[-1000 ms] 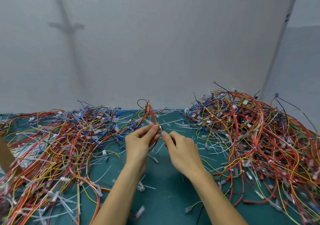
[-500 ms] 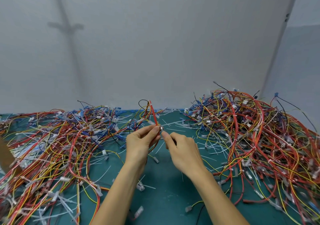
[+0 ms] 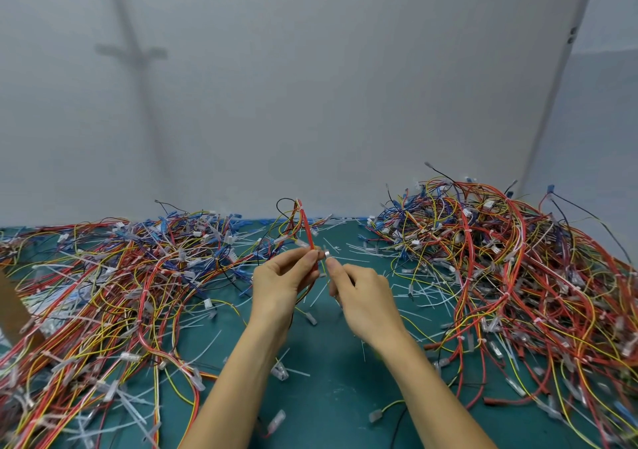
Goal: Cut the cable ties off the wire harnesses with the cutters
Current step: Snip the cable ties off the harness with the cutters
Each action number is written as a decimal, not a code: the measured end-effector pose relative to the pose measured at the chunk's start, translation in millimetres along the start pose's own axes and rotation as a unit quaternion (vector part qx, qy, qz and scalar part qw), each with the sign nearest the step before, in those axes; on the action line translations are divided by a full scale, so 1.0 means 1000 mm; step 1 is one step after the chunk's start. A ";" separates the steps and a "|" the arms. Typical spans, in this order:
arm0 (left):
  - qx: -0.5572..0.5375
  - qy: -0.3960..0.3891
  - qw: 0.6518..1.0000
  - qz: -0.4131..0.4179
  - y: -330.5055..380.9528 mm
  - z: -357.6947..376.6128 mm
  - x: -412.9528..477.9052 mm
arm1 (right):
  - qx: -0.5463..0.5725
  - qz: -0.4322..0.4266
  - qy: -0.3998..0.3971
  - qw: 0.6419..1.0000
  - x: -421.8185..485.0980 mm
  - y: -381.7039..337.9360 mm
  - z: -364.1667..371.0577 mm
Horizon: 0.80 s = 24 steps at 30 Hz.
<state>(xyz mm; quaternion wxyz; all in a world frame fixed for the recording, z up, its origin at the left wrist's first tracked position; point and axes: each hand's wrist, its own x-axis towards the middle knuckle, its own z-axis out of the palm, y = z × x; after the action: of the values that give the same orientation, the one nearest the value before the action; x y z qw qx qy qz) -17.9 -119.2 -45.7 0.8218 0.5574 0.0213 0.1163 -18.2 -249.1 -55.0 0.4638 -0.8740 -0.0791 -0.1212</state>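
Left hand (image 3: 280, 286) pinches a red wire harness (image 3: 307, 230) upright over the green mat (image 3: 328, 383), mid-table between the wire heaps. Right hand (image 3: 366, 297), fingers curled, nips a small silver piece (image 3: 326, 251) touching it.

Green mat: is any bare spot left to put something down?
Best: the green mat between the left forearm and right forearm, only stray connectors. The left wire pile and right wire pile are crowded; cut ties litter the far gap between them.

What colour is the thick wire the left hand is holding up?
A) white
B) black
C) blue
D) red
D: the left hand pinches a red wire bundle that sticks up above its fingers.
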 end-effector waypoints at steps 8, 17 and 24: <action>0.020 -0.034 0.999 0.020 0.009 -0.003 0.000 | 0.157 0.016 0.009 0.988 0.005 0.003 0.002; -0.034 -0.123 0.990 0.065 0.011 -0.002 -0.002 | 0.320 -0.004 0.037 0.947 0.004 -0.004 -0.001; -0.043 0.020 0.997 0.060 0.008 -0.011 0.006 | 0.317 0.003 0.101 0.943 0.000 -0.010 0.000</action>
<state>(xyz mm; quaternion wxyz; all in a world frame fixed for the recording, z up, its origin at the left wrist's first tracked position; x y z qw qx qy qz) -15.7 -104.8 -42.0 0.8361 0.5192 -0.0009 0.1773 -20.2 -244.0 -47.1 0.7227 -0.6654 -0.0636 -0.1760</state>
